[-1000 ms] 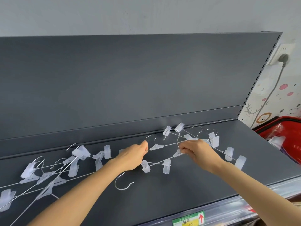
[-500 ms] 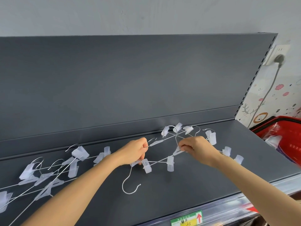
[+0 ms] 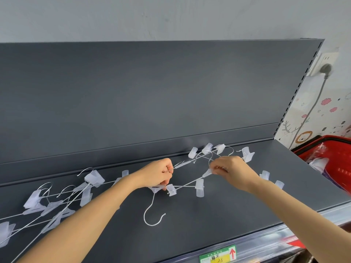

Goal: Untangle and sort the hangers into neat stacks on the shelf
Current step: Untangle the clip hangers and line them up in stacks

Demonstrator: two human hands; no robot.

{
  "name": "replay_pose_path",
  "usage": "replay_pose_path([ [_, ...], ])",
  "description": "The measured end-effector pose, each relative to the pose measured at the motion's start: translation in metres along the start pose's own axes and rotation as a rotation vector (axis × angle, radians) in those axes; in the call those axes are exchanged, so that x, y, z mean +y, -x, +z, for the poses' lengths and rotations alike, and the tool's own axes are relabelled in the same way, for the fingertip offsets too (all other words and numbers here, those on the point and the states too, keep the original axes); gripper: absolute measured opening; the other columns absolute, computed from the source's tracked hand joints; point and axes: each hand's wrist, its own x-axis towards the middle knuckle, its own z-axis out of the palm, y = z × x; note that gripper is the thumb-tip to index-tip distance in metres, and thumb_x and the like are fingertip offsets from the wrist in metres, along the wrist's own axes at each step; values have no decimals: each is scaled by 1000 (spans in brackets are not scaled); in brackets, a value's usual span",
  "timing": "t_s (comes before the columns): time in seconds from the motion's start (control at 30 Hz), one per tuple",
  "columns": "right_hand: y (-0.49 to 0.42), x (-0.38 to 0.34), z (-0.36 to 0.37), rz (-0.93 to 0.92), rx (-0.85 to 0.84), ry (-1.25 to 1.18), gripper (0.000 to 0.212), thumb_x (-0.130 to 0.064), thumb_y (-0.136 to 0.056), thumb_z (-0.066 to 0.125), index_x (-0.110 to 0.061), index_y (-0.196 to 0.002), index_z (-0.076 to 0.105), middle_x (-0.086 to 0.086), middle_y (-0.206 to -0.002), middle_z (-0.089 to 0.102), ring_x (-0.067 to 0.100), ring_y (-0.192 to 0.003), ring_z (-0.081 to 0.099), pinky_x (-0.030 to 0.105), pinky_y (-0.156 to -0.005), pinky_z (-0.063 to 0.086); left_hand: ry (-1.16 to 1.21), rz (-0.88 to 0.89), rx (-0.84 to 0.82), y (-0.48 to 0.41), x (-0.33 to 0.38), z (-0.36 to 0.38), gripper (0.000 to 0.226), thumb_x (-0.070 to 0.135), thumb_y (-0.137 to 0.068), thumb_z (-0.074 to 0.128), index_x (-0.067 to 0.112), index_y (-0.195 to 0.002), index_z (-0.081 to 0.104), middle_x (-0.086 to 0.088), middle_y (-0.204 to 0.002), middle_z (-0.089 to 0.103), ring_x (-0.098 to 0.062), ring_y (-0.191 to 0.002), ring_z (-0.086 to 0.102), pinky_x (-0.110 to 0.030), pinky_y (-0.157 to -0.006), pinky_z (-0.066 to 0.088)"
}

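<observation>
Grey shelf is carrying, at left, a loose heap of hangers, while mid-shelf the left hand is pinching the wire bars of the tangled hangers and the right hand is pinching a plastic neck, this light, springy, snag-prone wire seemingly handling best by its bars.

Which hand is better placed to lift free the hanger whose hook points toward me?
Left. The left hand grips that hanger just above its hook; the right hand pinches a second hanger farther right.
</observation>
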Motion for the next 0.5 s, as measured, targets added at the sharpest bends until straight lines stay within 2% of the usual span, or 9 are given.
replay_pose_path([
  [0.17, -2, 1, 3, -52, 16, 37, 11, -7, -87, 60, -13, -84, 68, 0, -75, 65, 13, -69, 52, 27, -63, 45, -1, -6, 0, -1, 0, -1, 7, 11, -89, 46, 17, -90, 48, 6, -67, 67, -11, -64, 57, -35, -72, 51],
  [0.3, -4, 2, 2, -93, 32, 83, 12, -5, -83, 61, -14, -80, 68, -5, -70, 62, 9, -65, 47, 18, -60, 36, 7, 8, -5, 2, 2, -1, 5, 10, -91, 46, 15, -90, 46, -1, -69, 66, -7, -58, 60, -28, -66, 47],
  [0.43, -5, 9, 7, -105, 58, 149, 15, -4, -78, 65, -19, -78, 66, -8, -73, 64, 13, -68, 52, 29, -65, 43, 41, 5, 6, 1, 2, -2, 5, 8, -89, 45, 12, -91, 46, -2, -67, 66, -11, -57, 62, -28, -62, 46],
  [0.5, -4, 10, 7, -102, 77, 150, 16, -2, -77, 68, -18, -77, 66, -10, -70, 62, 15, -67, 53, 26, -62, 42, 36, -5, 9, 0, 2, -1, 6, 7, -89, 43, 13, -91, 45, -2, -67, 66, -10, -57, 63, -28, -61, 45],
])
